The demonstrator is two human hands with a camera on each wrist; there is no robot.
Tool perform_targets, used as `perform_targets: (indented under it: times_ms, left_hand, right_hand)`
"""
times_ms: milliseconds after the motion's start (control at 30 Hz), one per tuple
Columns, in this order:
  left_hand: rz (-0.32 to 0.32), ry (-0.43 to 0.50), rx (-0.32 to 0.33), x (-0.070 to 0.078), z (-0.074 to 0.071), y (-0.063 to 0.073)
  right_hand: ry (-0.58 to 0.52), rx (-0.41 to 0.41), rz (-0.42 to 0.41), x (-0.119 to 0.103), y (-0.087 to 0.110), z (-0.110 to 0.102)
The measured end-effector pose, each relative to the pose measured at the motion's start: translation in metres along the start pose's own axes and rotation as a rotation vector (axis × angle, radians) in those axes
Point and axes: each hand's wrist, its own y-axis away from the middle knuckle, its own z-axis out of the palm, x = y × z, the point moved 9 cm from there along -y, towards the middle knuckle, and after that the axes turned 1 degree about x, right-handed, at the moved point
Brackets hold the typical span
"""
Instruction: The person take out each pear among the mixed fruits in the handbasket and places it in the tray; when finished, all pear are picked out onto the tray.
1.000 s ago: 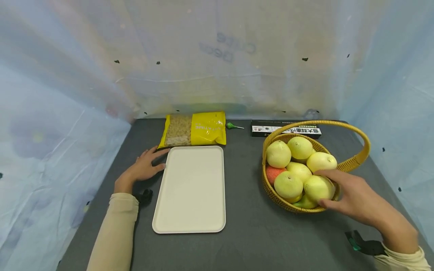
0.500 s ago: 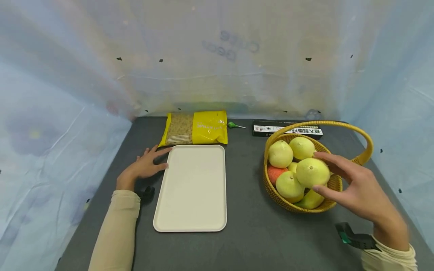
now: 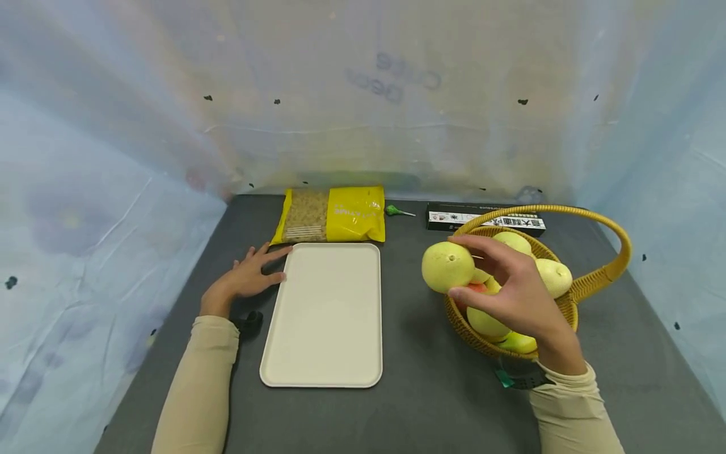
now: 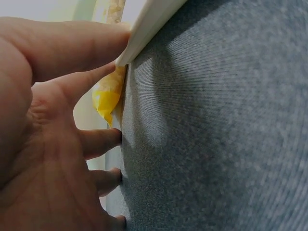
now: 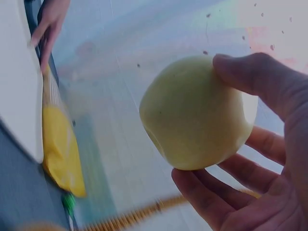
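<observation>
A round yellow-green pear is held between the thumb and fingers of my right hand, above the left rim of the wicker basket. In the right wrist view the thumb presses one side of the pear, with fingertips under the other. My left hand lies with fingers spread at the upper left of a white rectangular tray. Its thumb and index fingertip touch the tray's edge, and the other fingertips rest on the grey tabletop. My right hand hides part of the fruit in the basket.
More yellow-green fruit and a reddish one sit in the basket under its tall arched handle. Behind the tray lies a yellow pasta bag. Beside it are a small green-headed stick and a long black box.
My right hand has taken hold of the pear, lifted it off the pile and carried it left to the basket's rim. My left hand has stayed at the tray.
</observation>
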Motion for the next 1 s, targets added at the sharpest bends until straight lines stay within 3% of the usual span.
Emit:
perform_targets:
  times_ms: [500,1000]
  left_hand:
    - [-0.005,-0.004,0.006,-0.002,0.0,0.003]
    - [-0.054,-0.03,0.012,0.0,0.0,-0.001]
  right_hand:
    - [-0.126,-0.068,0.035,0.015,-0.064,0.099]
    - [-0.157,-0.153,0.153,0.079,-0.12,0.198]
